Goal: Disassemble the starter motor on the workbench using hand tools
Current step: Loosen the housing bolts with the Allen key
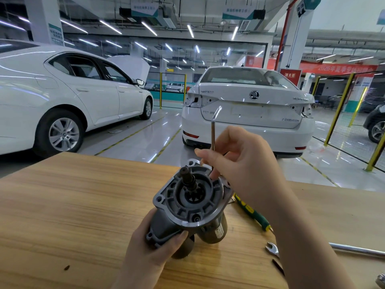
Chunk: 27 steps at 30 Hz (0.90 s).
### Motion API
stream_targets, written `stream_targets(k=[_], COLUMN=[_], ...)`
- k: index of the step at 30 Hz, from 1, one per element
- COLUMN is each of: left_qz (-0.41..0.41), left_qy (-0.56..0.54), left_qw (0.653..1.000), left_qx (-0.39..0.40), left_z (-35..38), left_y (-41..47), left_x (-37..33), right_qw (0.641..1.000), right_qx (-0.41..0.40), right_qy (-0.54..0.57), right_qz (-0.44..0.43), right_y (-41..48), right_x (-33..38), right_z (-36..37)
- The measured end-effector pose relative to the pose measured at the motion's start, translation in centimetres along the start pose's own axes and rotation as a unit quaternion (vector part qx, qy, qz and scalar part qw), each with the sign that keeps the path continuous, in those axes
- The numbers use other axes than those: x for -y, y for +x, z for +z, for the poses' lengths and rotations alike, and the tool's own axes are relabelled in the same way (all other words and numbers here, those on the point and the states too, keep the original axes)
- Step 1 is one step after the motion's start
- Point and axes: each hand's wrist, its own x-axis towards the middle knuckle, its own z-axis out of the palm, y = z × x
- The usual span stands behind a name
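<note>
Left hand (154, 245) gripping starter motor (188, 207), right hand (235, 161) pinching hex key (213, 134)

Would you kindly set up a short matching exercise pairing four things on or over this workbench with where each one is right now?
Things:
1. starter motor
2. L-shaped hex key
3. green-and-yellow screwdriver
4. open-end wrench

Places:
A. lying on the bench partly under the right forearm, right of the motor
B. pinched upright in the right hand
C. lying on the bench near the right edge, jaw pointing left
D. gripped from below by the left hand, nose facing up

Pairs: 1-D, 2-B, 3-A, 4-C
</note>
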Motion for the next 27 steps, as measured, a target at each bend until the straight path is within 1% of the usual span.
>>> stream_targets(k=[2, 8, 11, 17, 23, 25, 27], left_qz=[-0.004, -0.012, -0.013, -0.025, -0.029, -0.032, -0.026], left_qy=[-0.001, -0.013, -0.012, -0.014, -0.007, -0.008, -0.014], left_qw=[1.0, 1.0, 1.0, 0.999, 0.999, 0.999, 0.998], left_qx=[0.0, -0.001, -0.004, -0.016, -0.017, -0.022, -0.054], left_z=[0.05, -0.03, 0.03, -0.06, 0.06, 0.13, 0.15], left_y=[-0.04, -0.04, 0.09, 0.19, -0.02, 0.06, 0.18], left_x=[-0.04, 0.02, 0.03, 0.15, -0.19, -0.09, 0.24], right_qw=[1.0, 0.998, 0.998, 1.0, 0.998, 0.998, 0.999], right_qx=[0.005, 0.06, 0.055, 0.01, 0.063, 0.064, 0.052], right_qy=[-0.001, 0.015, 0.016, -0.005, 0.011, 0.012, 0.012], right_qz=[-0.003, -0.024, -0.025, -0.012, -0.027, -0.02, -0.002], right_y=[-0.07, -0.08, 0.0, -0.01, -0.05, -0.04, -0.1], right_x=[-0.02, 0.13, 0.19, 0.05, 0.33, 0.46, 0.53], right_z=[-0.2, -0.13, 0.04, 0.09, 0.11, 0.21, 0.21])
